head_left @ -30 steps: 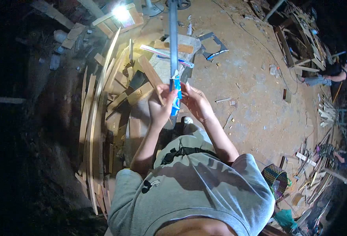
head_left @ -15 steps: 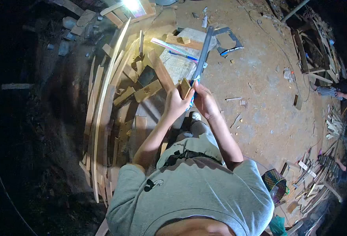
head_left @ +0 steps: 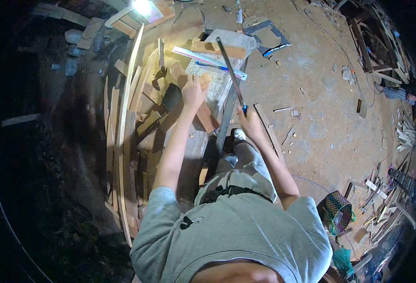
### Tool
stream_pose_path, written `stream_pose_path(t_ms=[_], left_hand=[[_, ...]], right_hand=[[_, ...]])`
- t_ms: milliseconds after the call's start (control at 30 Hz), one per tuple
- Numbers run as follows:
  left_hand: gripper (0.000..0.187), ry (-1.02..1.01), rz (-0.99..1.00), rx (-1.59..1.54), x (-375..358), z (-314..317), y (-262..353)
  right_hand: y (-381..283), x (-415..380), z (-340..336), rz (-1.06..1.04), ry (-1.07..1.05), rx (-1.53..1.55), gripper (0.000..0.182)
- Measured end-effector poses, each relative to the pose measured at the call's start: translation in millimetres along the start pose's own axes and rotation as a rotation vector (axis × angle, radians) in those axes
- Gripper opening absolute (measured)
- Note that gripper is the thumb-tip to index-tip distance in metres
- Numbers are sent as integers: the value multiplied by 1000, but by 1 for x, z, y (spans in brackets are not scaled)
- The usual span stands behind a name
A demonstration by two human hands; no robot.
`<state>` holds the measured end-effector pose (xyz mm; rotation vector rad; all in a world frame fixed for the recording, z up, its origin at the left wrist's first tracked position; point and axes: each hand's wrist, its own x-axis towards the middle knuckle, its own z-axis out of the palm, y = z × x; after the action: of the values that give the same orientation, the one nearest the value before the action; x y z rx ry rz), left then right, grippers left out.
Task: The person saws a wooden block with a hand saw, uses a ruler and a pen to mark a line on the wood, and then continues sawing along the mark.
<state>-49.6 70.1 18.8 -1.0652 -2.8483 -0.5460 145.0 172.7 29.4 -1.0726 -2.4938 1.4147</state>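
Observation:
My left hand (head_left: 193,93) is closed on a small wooden block (head_left: 206,81) above the worn bench (head_left: 217,92). A longer brown board (head_left: 207,118) lies beneath and beside that hand. To the right, my right hand (head_left: 250,123) grips the blue handle of a long, thin dark tool (head_left: 230,66), whose blade points up and away. Between the hands and the bench's far end lie a white ruler (head_left: 201,56), a blue pen (head_left: 208,64) and a flat wooden piece (head_left: 236,50).
Long wooden strips (head_left: 123,122) stand along the left, with offcuts (head_left: 149,122) beside them. A bright lamp (head_left: 143,6) shines at the top. A woven basket (head_left: 336,212) and scrap wood (head_left: 382,203) lie at right. Part of another person (head_left: 399,93) shows at the right edge.
My hands have moved apart. The left has gone up and left with the small block; the right has moved slightly right and down, and the long tool now tilts up to the left.

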Motion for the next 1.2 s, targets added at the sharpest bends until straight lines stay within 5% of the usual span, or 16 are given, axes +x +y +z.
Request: stream_pose_path(t_ms=[300, 567, 1200], left_hand=[[41, 53, 299, -32, -2, 4, -17], [42, 0, 350, -87, 0, 5, -28], [40, -22, 345, -64, 0, 1, -26]], right_hand=[[3, 14, 22, -107, -83, -375, 17], [4, 10, 21, -51, -118, -351, 26], [-7, 13, 22, -147, -103, -525, 16]])
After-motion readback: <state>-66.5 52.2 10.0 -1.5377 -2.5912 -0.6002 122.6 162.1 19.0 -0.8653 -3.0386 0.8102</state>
